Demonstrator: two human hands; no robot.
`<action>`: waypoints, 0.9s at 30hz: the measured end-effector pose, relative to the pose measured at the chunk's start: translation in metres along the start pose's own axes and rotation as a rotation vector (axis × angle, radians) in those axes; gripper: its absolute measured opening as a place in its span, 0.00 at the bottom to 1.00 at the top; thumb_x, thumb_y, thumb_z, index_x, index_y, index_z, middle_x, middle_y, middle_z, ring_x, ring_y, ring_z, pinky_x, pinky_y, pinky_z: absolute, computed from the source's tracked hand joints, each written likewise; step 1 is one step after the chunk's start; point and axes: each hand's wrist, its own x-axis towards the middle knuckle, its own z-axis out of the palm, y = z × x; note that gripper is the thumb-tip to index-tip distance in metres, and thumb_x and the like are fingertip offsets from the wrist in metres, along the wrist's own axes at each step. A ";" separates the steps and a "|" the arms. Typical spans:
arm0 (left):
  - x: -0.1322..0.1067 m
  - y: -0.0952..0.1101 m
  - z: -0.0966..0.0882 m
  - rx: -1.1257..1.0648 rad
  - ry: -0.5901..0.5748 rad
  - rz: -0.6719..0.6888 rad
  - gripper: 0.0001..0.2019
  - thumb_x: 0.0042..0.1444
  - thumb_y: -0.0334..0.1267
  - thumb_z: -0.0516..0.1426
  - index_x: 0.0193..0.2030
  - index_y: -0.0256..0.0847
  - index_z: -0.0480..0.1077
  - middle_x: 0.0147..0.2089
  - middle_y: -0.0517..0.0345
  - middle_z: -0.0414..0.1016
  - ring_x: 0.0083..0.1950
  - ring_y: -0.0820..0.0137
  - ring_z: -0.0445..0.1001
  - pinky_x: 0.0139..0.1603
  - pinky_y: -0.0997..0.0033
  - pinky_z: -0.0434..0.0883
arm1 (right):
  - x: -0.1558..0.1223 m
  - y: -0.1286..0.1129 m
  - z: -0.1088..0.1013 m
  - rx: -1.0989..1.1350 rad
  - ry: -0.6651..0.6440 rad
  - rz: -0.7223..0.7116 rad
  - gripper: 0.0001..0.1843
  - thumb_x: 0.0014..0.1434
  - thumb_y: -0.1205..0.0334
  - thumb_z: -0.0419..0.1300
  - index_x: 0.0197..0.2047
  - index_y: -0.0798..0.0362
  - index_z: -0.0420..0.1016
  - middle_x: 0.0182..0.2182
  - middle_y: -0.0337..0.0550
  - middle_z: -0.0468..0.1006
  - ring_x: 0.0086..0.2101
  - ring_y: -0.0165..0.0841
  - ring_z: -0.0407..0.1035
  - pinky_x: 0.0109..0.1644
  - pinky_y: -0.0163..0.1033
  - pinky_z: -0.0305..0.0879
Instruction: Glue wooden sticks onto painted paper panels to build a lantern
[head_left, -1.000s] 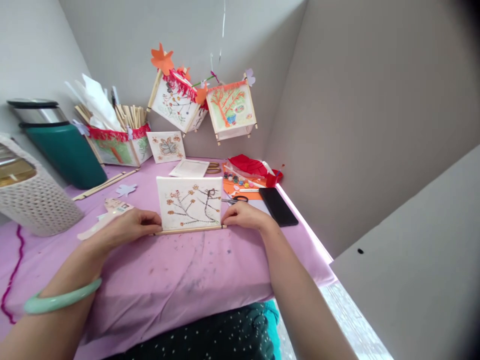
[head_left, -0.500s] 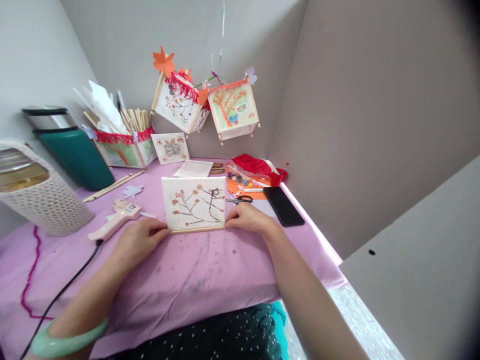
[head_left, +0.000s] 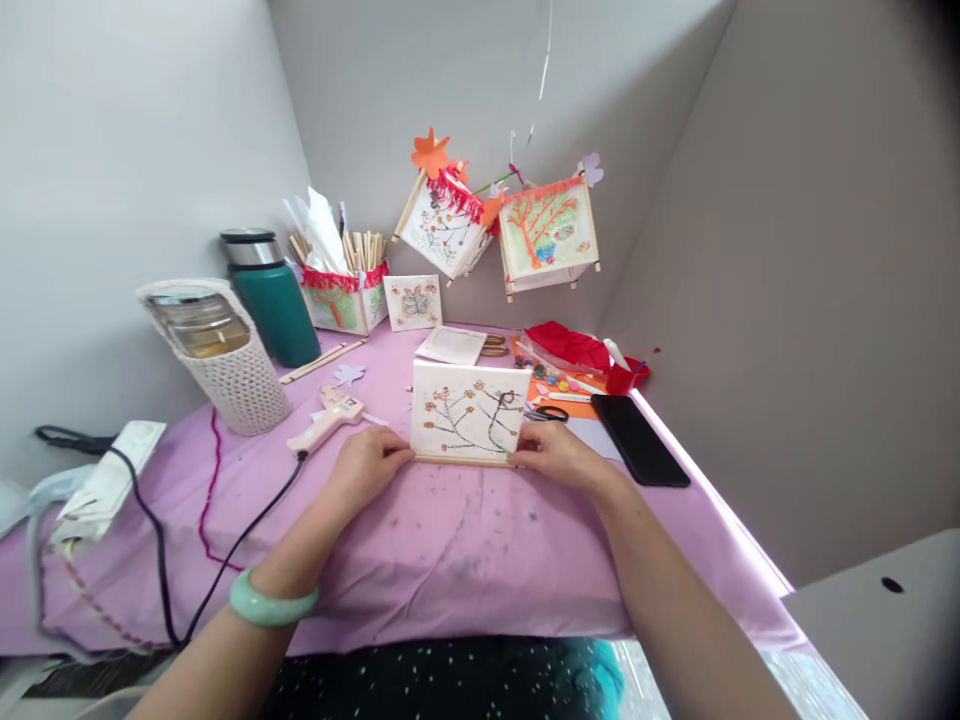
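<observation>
A white canvas panel [head_left: 469, 412] with a drawn flowering branch stands upright on the purple cloth in front of me. Along its bottom edge lies a thin wooden stick [head_left: 461, 461]. My left hand [head_left: 369, 465] pinches the stick's left end at the lower left corner. At the lower right corner, my right hand [head_left: 559, 455] is closed on the stick's other end, with its fingers against the panel's side. To the left of my left hand rests a pink glue gun [head_left: 326, 425]. Black-handled scissors [head_left: 551, 412] lie behind my right hand.
Glass jar in a knitted holder [head_left: 240, 380], green bottle [head_left: 274, 310] and stick-filled box [head_left: 345, 305] stand at left. Two decorated lanterns [head_left: 551, 235] hang behind. A phone [head_left: 639, 440] lies at right, a power strip [head_left: 109, 485] at far left. The glue gun's cord [head_left: 247, 535] crosses the cloth.
The view has swung left, so everything sits further right and the power strip shows. Both hands keep their hold at the panel's lower corners; the panel still stands upright.
</observation>
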 end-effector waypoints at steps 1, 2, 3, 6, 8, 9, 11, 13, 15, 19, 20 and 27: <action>0.000 -0.001 0.000 -0.004 0.003 0.004 0.10 0.52 0.39 0.55 0.30 0.41 0.77 0.35 0.56 0.77 0.37 0.67 0.72 0.39 0.70 0.65 | 0.000 0.000 0.000 0.007 -0.002 0.003 0.06 0.49 0.62 0.59 0.30 0.54 0.75 0.27 0.40 0.75 0.30 0.32 0.67 0.34 0.36 0.60; 0.000 -0.002 0.001 -0.012 0.003 0.007 0.10 0.52 0.39 0.55 0.30 0.40 0.77 0.35 0.55 0.77 0.37 0.67 0.72 0.40 0.70 0.65 | 0.000 -0.001 0.000 0.014 -0.006 0.006 0.06 0.49 0.62 0.59 0.30 0.54 0.75 0.27 0.40 0.75 0.30 0.32 0.67 0.34 0.36 0.61; 0.000 -0.003 0.001 -0.021 0.001 0.010 0.10 0.52 0.38 0.55 0.30 0.40 0.77 0.35 0.55 0.77 0.37 0.67 0.72 0.40 0.70 0.65 | 0.000 -0.002 0.000 0.022 -0.010 0.009 0.06 0.49 0.62 0.59 0.30 0.54 0.75 0.27 0.40 0.75 0.30 0.33 0.67 0.33 0.36 0.61; -0.001 -0.005 -0.001 -0.082 -0.032 0.011 0.09 0.52 0.38 0.55 0.33 0.40 0.77 0.35 0.55 0.76 0.37 0.68 0.72 0.40 0.70 0.65 | -0.001 -0.005 -0.001 0.031 -0.026 0.011 0.07 0.49 0.61 0.59 0.30 0.55 0.74 0.26 0.40 0.74 0.29 0.32 0.66 0.32 0.36 0.60; -0.001 -0.006 -0.002 -0.129 -0.051 -0.009 0.10 0.49 0.37 0.56 0.37 0.41 0.77 0.36 0.56 0.76 0.37 0.68 0.72 0.39 0.71 0.65 | -0.002 -0.006 -0.002 0.019 -0.025 0.012 0.06 0.49 0.60 0.59 0.29 0.55 0.73 0.25 0.39 0.74 0.28 0.32 0.66 0.30 0.35 0.60; -0.001 -0.006 -0.003 -0.145 -0.055 -0.018 0.12 0.48 0.36 0.57 0.39 0.41 0.76 0.37 0.56 0.76 0.37 0.68 0.71 0.39 0.71 0.65 | -0.002 -0.007 -0.002 0.011 -0.019 0.013 0.06 0.49 0.60 0.59 0.28 0.55 0.73 0.25 0.39 0.74 0.27 0.32 0.66 0.30 0.35 0.60; 0.000 -0.005 -0.003 -0.149 -0.057 -0.018 0.14 0.45 0.35 0.58 0.41 0.41 0.74 0.36 0.57 0.75 0.36 0.69 0.70 0.37 0.72 0.64 | -0.002 -0.008 -0.002 0.011 -0.014 0.013 0.06 0.50 0.61 0.59 0.29 0.54 0.73 0.27 0.40 0.75 0.29 0.33 0.67 0.31 0.36 0.61; 0.002 -0.004 -0.003 -0.143 -0.065 -0.009 0.11 0.44 0.35 0.58 0.38 0.40 0.74 0.34 0.58 0.73 0.34 0.70 0.69 0.35 0.73 0.63 | -0.001 -0.008 -0.001 0.059 -0.037 0.004 0.07 0.50 0.61 0.59 0.33 0.54 0.75 0.31 0.42 0.76 0.32 0.35 0.69 0.35 0.38 0.64; 0.004 -0.003 -0.001 -0.141 -0.074 -0.017 0.07 0.44 0.36 0.57 0.32 0.40 0.72 0.31 0.60 0.71 0.32 0.71 0.67 0.32 0.73 0.61 | 0.000 -0.009 0.001 0.152 -0.072 -0.020 0.12 0.51 0.61 0.59 0.40 0.53 0.75 0.37 0.43 0.77 0.37 0.37 0.70 0.40 0.41 0.66; 0.009 -0.001 0.002 -0.103 -0.079 -0.046 0.06 0.44 0.39 0.58 0.26 0.40 0.67 0.27 0.62 0.68 0.29 0.72 0.65 0.29 0.73 0.58 | 0.003 -0.005 0.007 0.275 -0.063 -0.081 0.20 0.50 0.64 0.61 0.49 0.50 0.72 0.46 0.43 0.75 0.45 0.39 0.69 0.47 0.43 0.66; 0.010 0.000 0.003 -0.091 -0.082 -0.050 0.06 0.43 0.40 0.58 0.25 0.40 0.67 0.26 0.62 0.67 0.29 0.72 0.64 0.29 0.73 0.57 | 0.004 -0.003 0.009 0.278 -0.054 -0.085 0.21 0.49 0.64 0.61 0.49 0.50 0.72 0.47 0.43 0.75 0.45 0.39 0.69 0.48 0.43 0.66; 0.017 -0.003 0.010 -0.171 -0.132 -0.012 0.11 0.41 0.42 0.60 0.32 0.39 0.72 0.31 0.60 0.70 0.30 0.71 0.66 0.29 0.74 0.59 | 0.005 0.001 0.013 0.286 -0.027 -0.055 0.21 0.49 0.62 0.62 0.48 0.52 0.72 0.47 0.43 0.75 0.46 0.40 0.69 0.49 0.45 0.66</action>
